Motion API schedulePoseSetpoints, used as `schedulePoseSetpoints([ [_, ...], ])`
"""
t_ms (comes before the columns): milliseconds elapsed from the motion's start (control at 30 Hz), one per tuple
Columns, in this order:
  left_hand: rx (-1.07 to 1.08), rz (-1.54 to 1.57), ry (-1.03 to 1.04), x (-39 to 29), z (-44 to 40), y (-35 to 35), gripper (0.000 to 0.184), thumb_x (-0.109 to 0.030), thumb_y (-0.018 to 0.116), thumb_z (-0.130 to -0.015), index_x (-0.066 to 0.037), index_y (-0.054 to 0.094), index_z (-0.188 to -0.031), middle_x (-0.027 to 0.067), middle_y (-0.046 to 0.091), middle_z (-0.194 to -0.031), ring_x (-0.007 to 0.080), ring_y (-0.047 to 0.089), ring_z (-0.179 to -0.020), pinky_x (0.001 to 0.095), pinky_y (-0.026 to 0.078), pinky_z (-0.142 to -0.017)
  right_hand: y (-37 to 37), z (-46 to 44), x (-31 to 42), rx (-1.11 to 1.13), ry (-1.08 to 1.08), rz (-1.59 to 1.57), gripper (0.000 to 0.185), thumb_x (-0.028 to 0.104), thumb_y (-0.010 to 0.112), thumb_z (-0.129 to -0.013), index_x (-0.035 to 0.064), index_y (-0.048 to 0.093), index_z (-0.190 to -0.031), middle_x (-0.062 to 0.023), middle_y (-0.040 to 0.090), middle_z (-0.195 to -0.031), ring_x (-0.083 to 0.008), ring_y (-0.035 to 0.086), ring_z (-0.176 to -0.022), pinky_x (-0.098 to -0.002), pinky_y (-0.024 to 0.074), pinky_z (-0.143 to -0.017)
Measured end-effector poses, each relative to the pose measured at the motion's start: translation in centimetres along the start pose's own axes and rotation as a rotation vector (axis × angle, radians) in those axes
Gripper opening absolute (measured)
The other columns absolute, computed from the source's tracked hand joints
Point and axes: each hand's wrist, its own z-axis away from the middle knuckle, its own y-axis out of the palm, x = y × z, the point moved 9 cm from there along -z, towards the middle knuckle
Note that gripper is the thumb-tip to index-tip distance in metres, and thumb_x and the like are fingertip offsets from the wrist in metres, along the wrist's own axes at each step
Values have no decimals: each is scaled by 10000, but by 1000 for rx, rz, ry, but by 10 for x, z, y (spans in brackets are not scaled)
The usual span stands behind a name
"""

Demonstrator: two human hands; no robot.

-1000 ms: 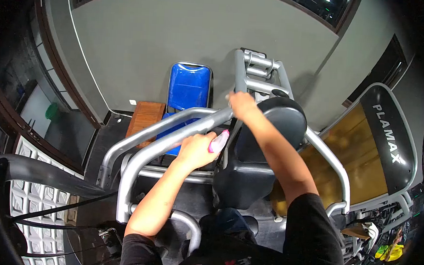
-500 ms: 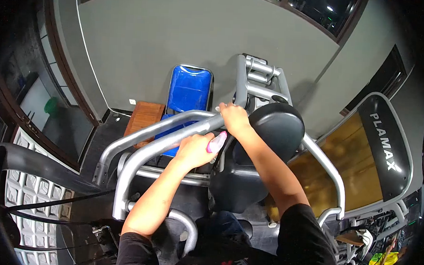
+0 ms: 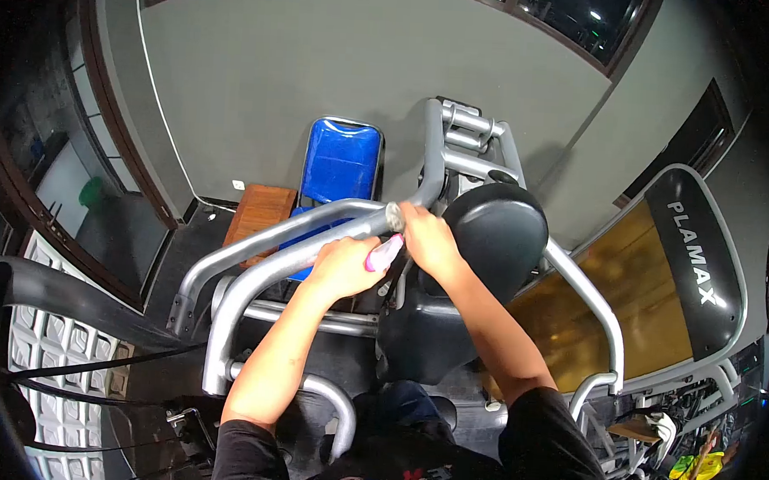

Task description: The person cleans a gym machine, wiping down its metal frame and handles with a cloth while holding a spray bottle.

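Note:
My left hand (image 3: 346, 267) is closed around a small clear bottle (image 3: 385, 255) with pink parts, beside the thick silver tube (image 3: 288, 257) of a gym machine. The bottle points up and to the right. My right hand (image 3: 430, 242) is closed at the upper end of this tube, just above the bottle. A pale, crumpled cloth (image 3: 393, 215) shows at its fingertips; most of it is hidden by the hand. The black padded backrest (image 3: 500, 233) stands right of my right hand, with the black seat (image 3: 423, 338) below.
A second silver tube (image 3: 254, 240) runs behind the first. Past it are a blue chair (image 3: 343, 161) and a wooden box-like table (image 3: 262, 212) near the grey wall. A PLAMAX panel (image 3: 692, 256) stands at right. Black cables (image 3: 104, 369) stretch at lower left.
My right hand has moved slightly down toward me along the tube end, showing more of the pale cloth. My left hand and the bottle have shifted slightly left.

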Motion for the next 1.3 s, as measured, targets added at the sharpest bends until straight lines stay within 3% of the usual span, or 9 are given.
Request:
schedulePoseSetpoints([
  [67, 51, -17, 54, -4, 2, 2, 290, -351, 702, -785, -82, 675, -891, 198, 705, -809, 409, 692, -801, 518, 546, -750, -23, 17, 4, -97, -64, -321, 349, -24, 476, -861, 28, 586, -1188, -264, 672, -1011, -484, 655, -899, -497, 563, -779],
  [167, 75, 45, 17, -2, 3, 3, 295, -354, 710, -785, -76, 680, -882, 200, 702, -811, 408, 689, -816, 511, 542, -756, -37, 30, -43, -244, 146, -782, 407, 2, 471, -916, 112, 567, -1297, -146, 689, -1087, -272, 695, -980, -405, 549, -847],
  [233, 60, 92, -19, -1, 3, 3, 305, -360, 708, -793, -67, 683, -875, 209, 698, -812, 410, 687, -821, 506, 538, -759, -15, 43, -77, -389, 388, -1469, 437, 52, 477, -955, 162, 501, -1377, -90, 625, -1243, -198, 609, -1145, -353, 508, -943],
  [367, -86, 257, -59, 6, 2, 2, 350, -373, 733, -795, -32, 698, -864, 204, 700, -816, 397, 686, -810, 464, 525, -740, -14, 54, -71, -351, 592, -1972, 403, 95, 462, -992, 76, 445, -1395, -76, 560, -1341, -207, 556, -1232, -356, 470, -1005],
  [567, -99, 200, -166, 10, 8, 4, 352, -367, 699, -818, -17, 705, -858, 242, 696, -842, 420, 683, -853, 496, 528, -787, -21, 30, -88, -380, 401, -1727, 429, 16, 563, -946, 21, 454, -1361, -94, 581, -1300, -188, 565, -1206, -333, 464, -1009],
  [667, -167, 170, -168, 12, 16, -10, 356, -358, 702, -811, -7, 708, -863, 240, 699, -840, 418, 685, -857, 493, 531, -797, -28, 31, -115, -521, 407, -1432, 586, 24, 570, -933, -91, 333, -1456, -164, 546, -1363, -209, 548, -1223, -331, 415, -1059],
  [800, -157, 137, -222, 14, 35, -29, 353, -338, 716, -798, -3, 707, -906, 231, 703, -872, 410, 682, -887, 482, 526, -810, -34, 28, -110, -392, 368, -1316, 613, 35, 579, -925, -112, 327, -1465, -194, 534, -1383, -220, 537, -1244, -316, 409, -1050],
  [1033, -134, 182, -187, 30, 74, -24, 301, -302, 726, -787, -15, 692, -869, 221, 693, -824, 400, 686, -839, 467, 526, -762, -36, 26, -101, -366, 400, -1139, 415, 50, 591, -919, -20, 533, -1325, -124, 649, -1227, -185, 598, -1129, -307, 445, -972],
  [1300, -142, 195, -167, 38, 110, -25, 271, -291, 719, -793, -28, 667, -826, 214, 676, -751, 391, 688, -761, 436, 530, -684, -41, 14, -61, -379, 324, -618, 461, 99, 607, -913, 7, 507, -1354, -213, 675, -1188, -302, 661, -1113, -359, 491, -935],
])
